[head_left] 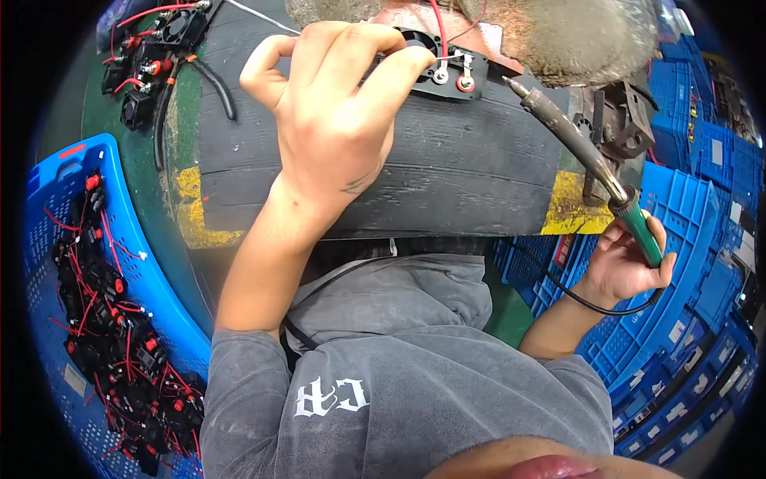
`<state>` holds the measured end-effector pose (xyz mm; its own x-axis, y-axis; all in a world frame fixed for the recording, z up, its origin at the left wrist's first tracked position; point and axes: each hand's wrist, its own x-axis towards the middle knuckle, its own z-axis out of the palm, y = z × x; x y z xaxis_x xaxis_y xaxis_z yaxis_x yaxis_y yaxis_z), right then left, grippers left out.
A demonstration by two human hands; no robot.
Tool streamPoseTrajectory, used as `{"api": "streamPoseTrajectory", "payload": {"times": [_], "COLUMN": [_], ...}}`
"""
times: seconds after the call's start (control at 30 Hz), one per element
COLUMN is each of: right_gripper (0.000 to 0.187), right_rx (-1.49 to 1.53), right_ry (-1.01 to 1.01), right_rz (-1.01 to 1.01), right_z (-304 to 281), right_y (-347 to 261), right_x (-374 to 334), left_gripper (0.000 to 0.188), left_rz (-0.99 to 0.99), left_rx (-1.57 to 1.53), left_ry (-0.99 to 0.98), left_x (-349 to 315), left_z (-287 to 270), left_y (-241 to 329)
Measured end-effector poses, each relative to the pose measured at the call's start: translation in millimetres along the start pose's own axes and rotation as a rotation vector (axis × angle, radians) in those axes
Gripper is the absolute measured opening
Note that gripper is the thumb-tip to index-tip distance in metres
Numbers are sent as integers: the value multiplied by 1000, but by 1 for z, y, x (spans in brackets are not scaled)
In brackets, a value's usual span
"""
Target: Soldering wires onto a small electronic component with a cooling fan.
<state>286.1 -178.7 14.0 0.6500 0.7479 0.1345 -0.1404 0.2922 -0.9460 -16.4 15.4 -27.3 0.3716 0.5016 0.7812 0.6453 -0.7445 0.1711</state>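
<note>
My left hand is closed in a pinch on a thin silver solder wire. One end of the wire pokes out by the fingertips, near the metal terminals of a black fan unit. That unit has a small round fan, partly hidden behind my fingers, a red-ringed terminal and a red wire. My right hand grips the green handle of a soldering iron. The iron slants up and left, its tip apart from the fan unit, just to the right of it.
Several finished-looking fan units with red wires lie at the table's far left. A blue crate at the left holds many more. Brown-grey blocks stand behind the fan unit. A metal stand sits at right, near stacked blue crates.
</note>
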Motion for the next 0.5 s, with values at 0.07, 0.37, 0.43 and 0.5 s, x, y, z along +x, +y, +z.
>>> {"api": "streamPoseTrajectory", "payload": {"times": [0.07,0.37,0.43,0.5], "right_gripper": [65,60,61,61], "right_rx": [20,173,155,114], "right_ry": [33,205,238,317], "right_rz": [23,58,16,-5], "right_z": [-8,-55,-71,-85], "right_y": [-4,-11,-16,-18], "right_x": [-6,-30,-38,-45], "left_gripper": [20,16,19,21], "left_rz": [-2,36,-18,-58], "left_rx": [-4,127,151,199], "left_ry": [0,-41,-152,-209], "left_x": [-1,7,6,2], "left_z": [1,-15,-33,-50], "left_y": [0,0,11,15]}}
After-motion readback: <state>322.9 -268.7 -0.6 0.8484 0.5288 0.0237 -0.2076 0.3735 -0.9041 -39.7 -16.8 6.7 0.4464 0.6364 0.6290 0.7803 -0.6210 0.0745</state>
